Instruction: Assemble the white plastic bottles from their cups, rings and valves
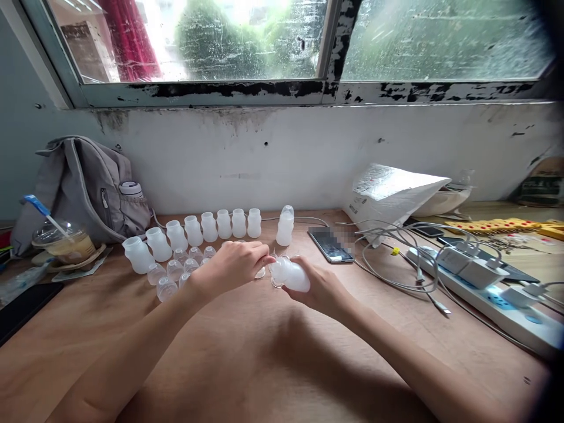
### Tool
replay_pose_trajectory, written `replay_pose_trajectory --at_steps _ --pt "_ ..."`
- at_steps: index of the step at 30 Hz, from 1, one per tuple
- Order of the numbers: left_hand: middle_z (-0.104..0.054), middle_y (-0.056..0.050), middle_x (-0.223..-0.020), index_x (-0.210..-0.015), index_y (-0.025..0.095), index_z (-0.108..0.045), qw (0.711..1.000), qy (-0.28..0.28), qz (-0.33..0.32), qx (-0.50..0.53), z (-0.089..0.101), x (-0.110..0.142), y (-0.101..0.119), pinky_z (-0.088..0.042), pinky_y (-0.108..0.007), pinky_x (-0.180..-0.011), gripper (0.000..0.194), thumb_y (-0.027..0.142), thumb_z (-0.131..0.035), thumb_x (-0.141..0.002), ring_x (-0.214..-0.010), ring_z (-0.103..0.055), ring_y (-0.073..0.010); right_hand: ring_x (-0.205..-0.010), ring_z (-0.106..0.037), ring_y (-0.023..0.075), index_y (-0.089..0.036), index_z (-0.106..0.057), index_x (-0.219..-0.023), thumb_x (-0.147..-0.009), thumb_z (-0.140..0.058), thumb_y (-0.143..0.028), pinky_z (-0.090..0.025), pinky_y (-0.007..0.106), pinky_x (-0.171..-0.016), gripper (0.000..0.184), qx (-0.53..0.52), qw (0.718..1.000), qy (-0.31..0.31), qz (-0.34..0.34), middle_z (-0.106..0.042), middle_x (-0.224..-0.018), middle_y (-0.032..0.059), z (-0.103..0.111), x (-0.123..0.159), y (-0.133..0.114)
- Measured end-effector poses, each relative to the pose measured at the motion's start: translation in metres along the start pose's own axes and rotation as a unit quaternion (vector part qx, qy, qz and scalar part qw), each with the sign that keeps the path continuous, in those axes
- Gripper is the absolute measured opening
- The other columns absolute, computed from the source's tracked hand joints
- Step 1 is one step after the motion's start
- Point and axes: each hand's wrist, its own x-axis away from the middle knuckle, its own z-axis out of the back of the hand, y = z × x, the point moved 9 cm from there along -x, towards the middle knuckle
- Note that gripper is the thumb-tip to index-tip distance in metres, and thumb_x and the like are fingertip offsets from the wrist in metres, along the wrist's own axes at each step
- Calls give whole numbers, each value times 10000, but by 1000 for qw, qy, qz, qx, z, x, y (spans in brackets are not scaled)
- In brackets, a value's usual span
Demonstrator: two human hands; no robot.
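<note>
My right hand (321,285) is wrapped round a frosted white baby bottle (294,276), which is tilted with its top toward the left. At that top end, the fingers of my left hand (240,259) are pinched on what looks like the clear nipple; the fingertips partly hide it. Behind my hands stands another baby bottle (285,226) with a clear cap on top. A row of open frosted bottle bodies (209,227) runs along the back left. In front of them sit several clear domed caps (175,270), some hidden by my left forearm.
A phone (330,244) lies behind my right hand. Tangled white cables (396,276) and a power strip (489,299) spread to the right, with a white bag (388,194) behind. At left are an iced drink cup (64,241), a grey backpack (83,188) and a black device (29,308).
</note>
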Motion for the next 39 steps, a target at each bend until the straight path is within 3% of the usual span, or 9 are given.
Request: replay_pose_trajectory --at_steps 10,17,19,21,24,26,31,35,39 --pt "-471 28 -503 -566 155 -499 999 10 32 38 2 1 -7 -251 -218 -471 505 421 -241 -910 -459 -417 -82 -685 -602 198 -219 -423 -1053 -695 -574 -349 -404 252 -499 410 -5 1000 21 -9 -620 -889 41 5 4 -5" --pt "-581 12 -799 -1006 203 -492 979 -59 15 195 -2 0 -2 -411 -218 -566 445 544 -535 -725 -652 -544 -116 -695 -606 214 -221 -403 -1064 -683 -583 -374 -409 266 -524 449 -45 999 -18 -21 -620 -912 60 -6 5 1" --pt "-582 -15 -864 -1028 194 -471 976 -38 18 212 -10 7 10 -441 -240 -595 440 524 -525 -743 -678 -553 -124 -681 -606 220 -219 -400 -1066 -692 -572 -395 -398 266 -519 447 -45 998 -23 -42 -627 -861 58 -10 7 4" --pt "-580 -62 -899 -945 176 -500 981 80 60 168 -8 25 17 -451 -302 -664 365 499 -370 -836 -720 -559 -151 -664 -603 222 -210 -403 -1059 -708 -555 -396 -385 262 -509 425 -41 996 -34 -67 -631 -815 57 -15 8 8" --pt "-575 -92 -1016 -963 195 -526 981 128 -73 128 -19 64 64 -362 -436 -886 515 641 -404 -737 -977 -511 -246 -643 -599 224 -192 -409 -1047 -723 -538 -396 -372 257 -496 404 -33 994 -42 -93 -633 -778 62 -23 10 15" --pt "-582 -69 -1068 -1034 225 -519 985 129 -90 75 -24 90 71 -257 -472 -974 447 557 -496 -738 -1037 -487 -248 -644 -599 226 -191 -410 -1057 -722 -538 -412 -371 259 -499 421 -30 994 -41 -97 -636 -787 67 -25 10 19" --pt "-599 -60 -1039 -1044 226 -515 992 120 -15 32 -12 137 25 -308 -455 -939 314 279 -563 -739 -1036 -490 -244 -648 -602 219 -212 -407 -1074 -713 -547 -429 -370 255 -506 445 -30 994 -42 -97 -635 -811 60 -29 9 25" --pt "-621 -44 -915 -934 217 -543 994 87 72 10 -5 164 -14 -385 -398 -836 189 241 -541 -747 -896 -547 -219 -647 -600 219 -215 -421 -1058 -702 -552 -427 -369 259 -510 435 -37 994 -44 -92 -635 -816 60 -32 9 22" --pt "-635 -20 -904 -949 237 -547 991 83 94 -55 4 186 -30 -380 -395 -848 213 245 -567 -737 -873 -562 -214 -652 -601 219 -210 -434 -1030 -705 -546 -411 -388 268 -526 398 -50 993 -55 -90 -637 -815 64 -33 10 16"
